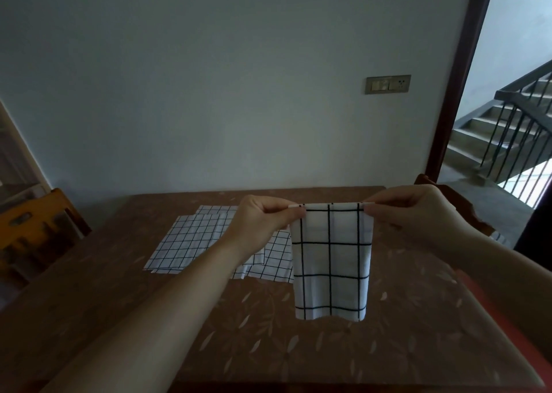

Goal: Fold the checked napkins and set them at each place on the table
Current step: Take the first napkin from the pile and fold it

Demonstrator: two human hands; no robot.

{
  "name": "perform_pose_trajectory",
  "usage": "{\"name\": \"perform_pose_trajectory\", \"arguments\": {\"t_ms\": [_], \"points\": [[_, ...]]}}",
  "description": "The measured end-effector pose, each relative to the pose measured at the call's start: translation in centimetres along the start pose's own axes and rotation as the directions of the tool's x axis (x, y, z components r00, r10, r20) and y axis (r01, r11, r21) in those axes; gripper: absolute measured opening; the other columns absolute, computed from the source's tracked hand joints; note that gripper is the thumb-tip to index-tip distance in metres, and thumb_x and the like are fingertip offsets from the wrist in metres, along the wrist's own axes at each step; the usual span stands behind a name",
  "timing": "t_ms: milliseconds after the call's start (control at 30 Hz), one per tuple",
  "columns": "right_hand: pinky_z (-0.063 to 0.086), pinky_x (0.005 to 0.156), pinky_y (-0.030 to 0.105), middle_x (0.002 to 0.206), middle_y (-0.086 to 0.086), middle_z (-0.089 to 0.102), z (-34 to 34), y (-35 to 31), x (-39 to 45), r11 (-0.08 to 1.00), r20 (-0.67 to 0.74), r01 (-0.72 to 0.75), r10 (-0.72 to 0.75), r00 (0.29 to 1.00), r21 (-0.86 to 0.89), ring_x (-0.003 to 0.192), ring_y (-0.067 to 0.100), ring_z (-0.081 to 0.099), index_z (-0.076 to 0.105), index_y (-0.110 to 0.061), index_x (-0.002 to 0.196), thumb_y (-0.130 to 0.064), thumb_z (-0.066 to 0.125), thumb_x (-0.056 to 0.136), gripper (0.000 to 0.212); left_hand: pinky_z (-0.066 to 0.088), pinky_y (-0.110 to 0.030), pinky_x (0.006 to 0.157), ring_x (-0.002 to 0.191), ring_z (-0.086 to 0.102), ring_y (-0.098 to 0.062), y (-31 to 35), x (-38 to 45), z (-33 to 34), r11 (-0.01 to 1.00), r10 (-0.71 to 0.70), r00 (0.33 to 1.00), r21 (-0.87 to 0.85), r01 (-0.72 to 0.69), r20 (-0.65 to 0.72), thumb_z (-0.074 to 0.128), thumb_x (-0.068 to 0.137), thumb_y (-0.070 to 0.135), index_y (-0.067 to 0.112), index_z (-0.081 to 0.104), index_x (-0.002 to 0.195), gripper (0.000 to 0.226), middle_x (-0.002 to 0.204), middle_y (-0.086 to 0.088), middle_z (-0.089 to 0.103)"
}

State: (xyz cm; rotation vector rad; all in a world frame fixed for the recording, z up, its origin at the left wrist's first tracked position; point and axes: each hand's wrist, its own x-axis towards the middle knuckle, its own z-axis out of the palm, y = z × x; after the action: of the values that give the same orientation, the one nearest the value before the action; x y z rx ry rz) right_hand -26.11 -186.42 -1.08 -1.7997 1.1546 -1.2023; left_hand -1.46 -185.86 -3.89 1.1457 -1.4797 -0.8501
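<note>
A person's left hand (pixel 263 213) and right hand (pixel 409 210) hold a folded checked napkin (pixel 331 261) up above a desk (pixel 268 348), each hand with its fingers curled and pinching 1 top corner between thumb and forefinger. The napkin's top edge runs level from the 9 o'clock side to the 3 o'clock side, and the cloth hangs straight down from it, long axis upright, its lower edge free over the desk. It is white with a black grid.

On the desk at about 10 o'clock from the held napkin lies a loose pile of flat napkins (pixel 191 240) in the same pattern, overlapping one another, partly hidden behind the left forearm.

The desk is covered in a brown cloth printed with pale leaves. A wooden chair (pixel 33 222) stands at its 9 o'clock side, and part of another chair (pixel 424 180) shows at the far 2 o'clock corner. Behind is a plain pale wall with a switch plate (pixel 388 84); at 3 o'clock an open doorway shows a staircase (pixel 501 124) with a dark railing.
</note>
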Motion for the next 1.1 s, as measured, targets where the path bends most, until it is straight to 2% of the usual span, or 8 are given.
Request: {"name": "perform_pose_trajectory", "arguments": {"t_ms": [100, 333, 500, 633, 733, 867, 1000, 1100], "points": [[0.047, 0.049, 0.007, 0.058, -0.014, 0.07, 0.1, 0.0, 0.0, 0.999, -0.019, 0.0, 0.001, 1.0, 0.036, 0.05, -0.004, 0.061, 0.075, -0.015, 0.079, -0.007, 0.074, 0.079, 0.008, 0.057, -0.038, 0.087, 0.093, 0.07, -0.032, 0.2, -0.1, 0.0, 0.998, -0.008, 0.999, -0.066, 0.01, 0.032, 0.074, 0.069, 0.03, 0.015, 0.078, 0.087, 0.024, 0.09, -0.007, 0.077], [0.047, 0.051, 0.005, 0.06, -0.014, 0.071, 0.2, 0.0, -0.3, 0.998, -0.064, 0.037, -0.034, 0.997, 0.052, 0.054, -0.004, 0.065, 0.075, -0.014, 0.079, -0.004, 0.074, 0.078, 0.011, 0.058, -0.025, 0.076, 0.084, 0.073, -0.016, 0.6, -0.2, -0.1, 0.993, 0.022, 0.994, -0.116, -0.009, 0.109, 0.07, 0.075, 0.024, 0.012, 0.076, 0.087, 0.018, 0.087, -0.003, 0.077], [0.044, 0.049, 0.004, 0.057, -0.016, 0.069, 0.1, -1.0, -0.2, 0.989, 0.057, 0.13, -0.126, 0.99, -0.076, 0.051, -0.006, 0.063, 0.076, -0.014, 0.078, -0.004, 0.075, 0.077, 0.011, 0.05, -0.025, 0.073, 0.077, 0.065, -0.006, 2.2, 0.2, -1.2, 0.954, -0.021, 0.949, 0.29, -0.075, 0.315, 0.071, 0.086, 0.03, 0.03, 0.073, 0.087, 0.002, 0.079, 0.005, 0.072], [0.042, 0.046, 0.004, 0.058, -0.014, 0.071, 0.8, -1.9, 0.2, 0.981, 0.137, 0.151, -0.134, 0.981, -0.123, 0.049, -0.005, 0.063, 0.078, -0.014, 0.078, -0.008, 0.077, 0.076, 0.006, 0.047, -0.019, 0.07, 0.08, 0.062, 0.002, 4.8, 0.8, 1.2, 0.791, -0.091, 0.899, 0.579, -0.196, 0.429, 0.065, 0.084, 0.053, 0.032, 0.072, 0.1, 0.027, 0.089, 0.019, 0.068], [0.038, 0.043, 0.004, 0.048, -0.013, 0.065, 1.1, -1.7, 0.4, 0.993, 0.146, 0.11, -0.105, 0.984, -0.029, 0.042, -0.004, 0.057, 0.077, -0.013, 0.08, -0.008, 0.075, 0.079, 0.006, 0.046, -0.023, 0.062, 0.068, 0.065, -0.011, 5.1, 1.4, 2.3, 0.813, -0.004, 0.924, 0.539, -0.22, 0.383, 0.067, 0.086, 0.047, 0.028, 0.076, 0.087, 0.021, 0.077, 0.004, 0.073], [0.033, 0.045, 0.013, 0.044, -0.01, 0.056, 0.6, -0.1, 0.2, 0.962, 0.346, 0.132, -0.042, 0.937, -0.241, 0.041, 0.0, 0.044, 0.071, -0.036, 0.056, -0.024, 0.077, 0.079, 0.026, 0.047, -0.011, 0.07, 0.072, 0.065, 0.005, 4.7, 2.2, 1.1, 0.895, 0.027, 0.918, 0.399, -0.198, 0.395, 0.069, 0.088, 0.031, 0.03, 0.075, 0.083, 0.008, 0.073, 0.018, 0.072], [0.047, 0.056, 0.014, 0.056, 0.0, 0.065, 0.3, 1.3, -0.2, 0.939, 0.473, 0.122, 0.048, 0.88, -0.322, 0.051, 0.008, 0.06, 0.073, -0.025, 0.058, -0.025, 0.074, 0.082, 0.023, 0.044, -0.008, 0.068, 0.067, 0.062, 0.009, 4.4, 2.8, -0.4, 0.919, 0.053, 0.921, 0.343, -0.196, 0.385, 0.068, 0.089, 0.021, 0.029, 0.072, 0.08, 0.013, 0.068, 0.022, 0.07], [0.047, 0.058, 0.015, 0.054, -0.011, 0.064, 0.1, 1.6, -0.5, 0.941, 0.554, 0.121, 0.081, 0.828, -0.317, 0.053, -0.001, 0.06, 0.067, -0.036, 0.05, -0.019, 0.073, 0.083, 0.038, 0.046, -0.009, 0.068, 0.068, 0.063, 0.008, 4.1, 3.1, -1.1, 0.923, 0.05, 0.927, 0.338, -0.185, 0.372, 0.068, 0.089, 0.02, 0.03, 0.072, 0.08, 0.014, 0.07, 0.021, 0.071]]}}
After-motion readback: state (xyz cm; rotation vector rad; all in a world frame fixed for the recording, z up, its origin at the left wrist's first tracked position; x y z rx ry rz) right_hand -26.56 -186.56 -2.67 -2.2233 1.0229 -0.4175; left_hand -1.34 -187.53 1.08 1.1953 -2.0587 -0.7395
